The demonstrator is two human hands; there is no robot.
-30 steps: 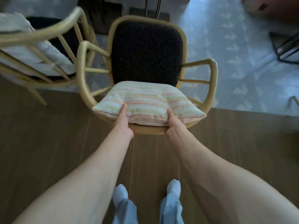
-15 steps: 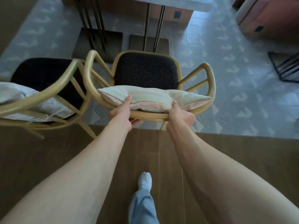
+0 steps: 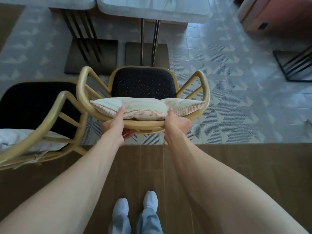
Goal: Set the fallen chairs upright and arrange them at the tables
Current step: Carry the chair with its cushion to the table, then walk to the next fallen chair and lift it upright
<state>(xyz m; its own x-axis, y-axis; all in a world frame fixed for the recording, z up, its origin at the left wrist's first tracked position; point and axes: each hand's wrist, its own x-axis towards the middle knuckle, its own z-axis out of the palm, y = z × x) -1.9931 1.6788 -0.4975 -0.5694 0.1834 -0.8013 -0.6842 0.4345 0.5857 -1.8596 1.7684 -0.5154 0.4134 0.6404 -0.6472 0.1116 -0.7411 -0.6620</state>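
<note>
A yellow wooden armchair (image 3: pixel 205 88) with a black speckled seat stands upright in front of me, facing the white table (image 3: pixel 152 10). A striped cushion (image 3: pixel 143 107) leans against its curved top rail. My left hand (image 3: pixel 116 125) grips that rail from behind, thumb pressed on the cushion and fingers curled underneath. My right hand (image 3: pixel 175 124) grips the rail the same way a little to the right. A second yellow armchair (image 3: pixel 50 119) with a pale cushion stands at the left, touching the first chair's arm.
The table's thin metal legs (image 3: pixel 150 39) and dark base plates (image 3: pixel 146 53) stand just beyond the chair. Another black table base (image 3: pixel 295 65) sits at the right. A reddish-brown cabinet (image 3: pixel 278 14) is at the top right. Patterned tile meets wood flooring (image 3: pixel 152 166) under me.
The chair has moved forward from the wood floor onto the tiles, toward the table. I stepped after it, both hands keeping their grip on the top rail.
</note>
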